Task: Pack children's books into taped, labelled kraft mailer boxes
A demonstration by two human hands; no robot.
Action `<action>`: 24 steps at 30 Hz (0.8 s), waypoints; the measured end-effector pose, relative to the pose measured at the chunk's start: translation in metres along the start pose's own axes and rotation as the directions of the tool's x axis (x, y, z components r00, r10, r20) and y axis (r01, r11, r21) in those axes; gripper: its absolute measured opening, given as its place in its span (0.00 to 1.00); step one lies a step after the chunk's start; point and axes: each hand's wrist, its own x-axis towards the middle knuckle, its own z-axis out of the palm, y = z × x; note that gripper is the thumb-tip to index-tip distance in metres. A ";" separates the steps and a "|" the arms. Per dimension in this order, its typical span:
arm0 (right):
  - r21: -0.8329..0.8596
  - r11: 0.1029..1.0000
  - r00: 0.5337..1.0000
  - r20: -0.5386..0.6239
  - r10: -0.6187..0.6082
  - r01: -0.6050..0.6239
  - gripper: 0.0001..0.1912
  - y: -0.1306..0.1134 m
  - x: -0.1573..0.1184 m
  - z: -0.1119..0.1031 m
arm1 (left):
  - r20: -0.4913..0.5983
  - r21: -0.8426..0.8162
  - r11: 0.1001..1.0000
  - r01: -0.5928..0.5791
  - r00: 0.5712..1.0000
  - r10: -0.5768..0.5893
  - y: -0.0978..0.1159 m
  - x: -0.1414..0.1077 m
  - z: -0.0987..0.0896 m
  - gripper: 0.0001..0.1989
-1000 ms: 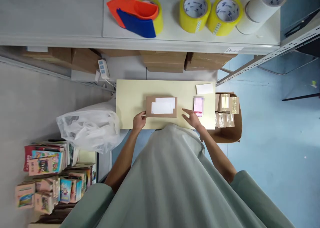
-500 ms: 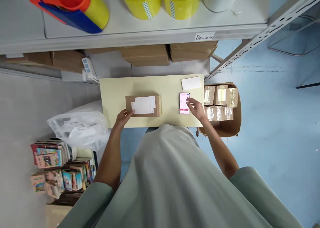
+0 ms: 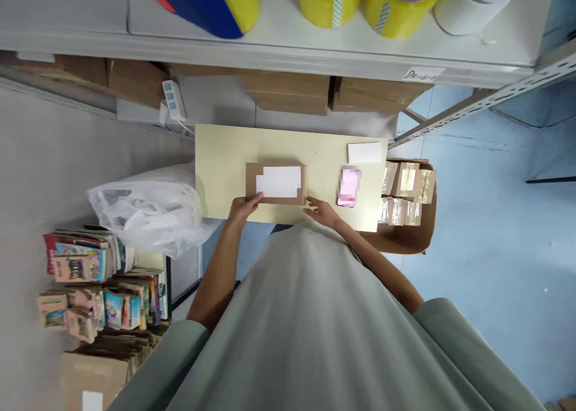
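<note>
A brown cardboard package point(image 3: 294, 196) with white labels point(image 3: 279, 182) on top lies on the cream table point(image 3: 225, 153). My left hand point(image 3: 245, 207) grips its lower left edge, thumb on top. Near the package's lower right corner is my right hand point(image 3: 321, 212), fingers apart and holding nothing. A phone point(image 3: 348, 186) with a pink, blurred screen rests to the right, and a white card point(image 3: 364, 152) lies above it.
An open carton point(image 3: 427, 225) with several taped parcels stands right of the table. White plastic bags point(image 3: 153, 210) and stacked books point(image 3: 81, 261) are at the left. A shelf point(image 3: 279, 48) with yellow tape rolls point(image 3: 330, 3) crosses the top.
My right hand has moved left, away from the phone to the package's lower right corner. My left hand remains on the package. The camera view has shifted and tilted slightly.
</note>
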 end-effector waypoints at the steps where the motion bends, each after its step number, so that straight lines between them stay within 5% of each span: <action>1: -0.029 1.000 1.000 0.003 0.009 -0.009 0.39 -0.005 0.000 0.004 | -0.012 0.004 1.000 0.002 1.000 -0.002 -0.002 0.001 0.001 0.21; 9: -0.170 0.982 0.982 -0.185 0.047 -0.079 0.32 -0.040 -0.006 0.025 | 0.121 0.067 0.998 0.019 0.992 -0.027 -0.002 0.011 -0.013 0.22; 16: -0.151 0.979 0.971 -0.215 0.104 -0.138 0.33 -0.049 -0.003 0.029 | 0.343 0.311 0.948 0.071 0.922 -0.182 0.010 0.030 -0.037 0.27; 24: -0.107 0.980 0.972 -0.182 0.147 -0.168 0.26 -0.054 -0.007 0.030 | 0.335 0.344 0.937 0.055 0.926 -0.177 0.012 0.025 -0.033 0.22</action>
